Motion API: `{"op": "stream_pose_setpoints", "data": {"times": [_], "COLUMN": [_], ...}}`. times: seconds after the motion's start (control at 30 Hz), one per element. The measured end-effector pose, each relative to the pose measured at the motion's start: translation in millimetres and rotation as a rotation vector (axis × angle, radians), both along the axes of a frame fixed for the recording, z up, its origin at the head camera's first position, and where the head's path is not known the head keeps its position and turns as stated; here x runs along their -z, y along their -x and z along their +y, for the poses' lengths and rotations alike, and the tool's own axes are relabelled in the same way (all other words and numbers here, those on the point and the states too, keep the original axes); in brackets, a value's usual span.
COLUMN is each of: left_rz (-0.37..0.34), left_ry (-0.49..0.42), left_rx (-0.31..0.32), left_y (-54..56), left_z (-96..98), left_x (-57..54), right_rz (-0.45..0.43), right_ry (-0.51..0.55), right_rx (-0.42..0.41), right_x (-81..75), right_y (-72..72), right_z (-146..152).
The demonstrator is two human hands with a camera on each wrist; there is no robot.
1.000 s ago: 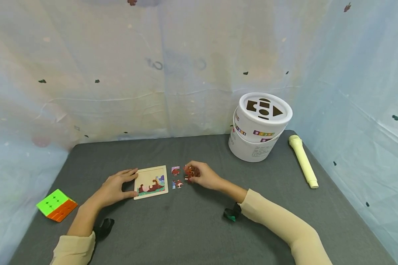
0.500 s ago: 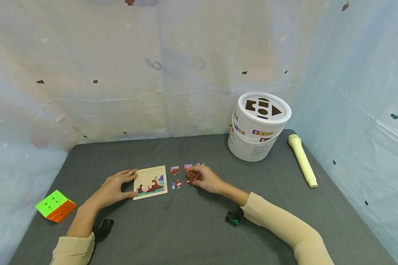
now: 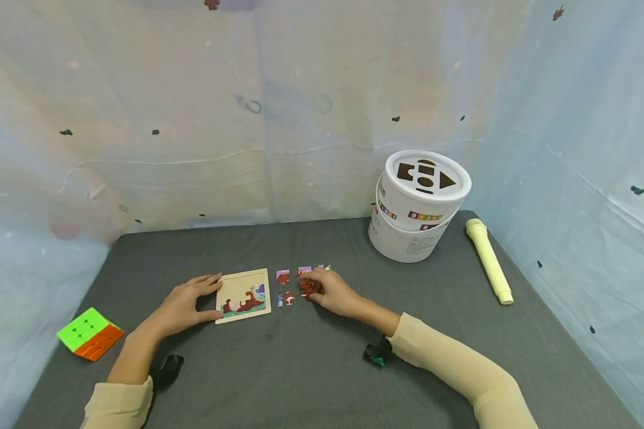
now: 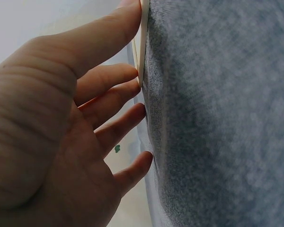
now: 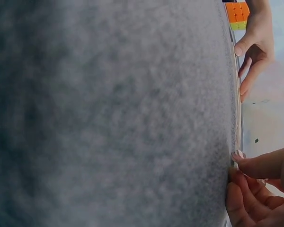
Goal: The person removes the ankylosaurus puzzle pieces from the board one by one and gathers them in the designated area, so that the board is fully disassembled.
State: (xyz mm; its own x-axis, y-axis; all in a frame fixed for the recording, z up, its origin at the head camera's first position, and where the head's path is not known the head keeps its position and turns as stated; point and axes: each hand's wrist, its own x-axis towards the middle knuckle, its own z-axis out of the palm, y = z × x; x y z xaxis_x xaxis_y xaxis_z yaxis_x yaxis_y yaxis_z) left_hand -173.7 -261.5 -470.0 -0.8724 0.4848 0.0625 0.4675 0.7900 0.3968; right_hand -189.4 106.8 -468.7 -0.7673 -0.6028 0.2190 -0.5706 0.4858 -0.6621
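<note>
My left hand (image 3: 192, 299) holds the wooden puzzle board (image 3: 242, 276) at its left side, fingers at the upper corner and thumb at the lower. Pieces of an animal picture fill the board's lower part; bare wood shows above. To the board's right, my right hand (image 3: 333, 292) pinches a dark red-brown puzzle piece (image 3: 307, 288) close over the table, its right part hidden by the fingers. Around it lie other puzzle pieces: one with a purple top (image 3: 282, 276), one below it (image 3: 287, 298), and more behind the right fingers. The right wrist view shows the right thumb (image 5: 262, 165) near the fingertips.
A green and orange puzzle cube (image 3: 91, 333) sits left of the left forearm. At the back right stands a white bucket (image 3: 420, 205) with shape holes in its lid. Beside it lies a pale yellow microphone-shaped stick (image 3: 491, 261). Grey cloth (image 3: 279, 369) covers the table.
My right hand has shifted slightly right, uncovering puzzle pieces at the back of the group, then barely moved. The left hand stays on the board.
</note>
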Motion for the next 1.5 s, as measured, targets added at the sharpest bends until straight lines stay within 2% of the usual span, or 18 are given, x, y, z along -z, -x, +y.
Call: {"op": "stream_pose_setpoints", "data": {"times": [0.2, 0.43, 0.63, 0.93, 1.5], "left_rz": [0.0, -0.018, -0.003, -0.017, -0.009], "left_ry": [-0.004, 0.003, -0.004, 0.0, 0.0], "left_rx": [0.003, -0.007, 0.003, 0.004, 0.002], "left_y": [0.7, 1.6, 0.2, 1.8, -0.2], "left_z": [-0.7, -1.6, -0.4, -2.2, -0.1], "left_x": [1.4, 3.5, 0.9, 2.9, -1.0], "right_rz": [0.041, 0.083, 0.095, 0.011, 0.096], "right_ry": [-0.078, -0.113, -0.168, -0.089, -0.122], "right_rx": [0.034, -0.013, -0.009, 0.029, 0.034], "right_x": [-2.7, -3.9, -3.0, -0.4, -2.9], "right_y": [-1.7, -0.1, 0.0, -1.5, -4.4], "right_z": [-0.5, -0.5, -1.6, -3.5, -2.1]}}
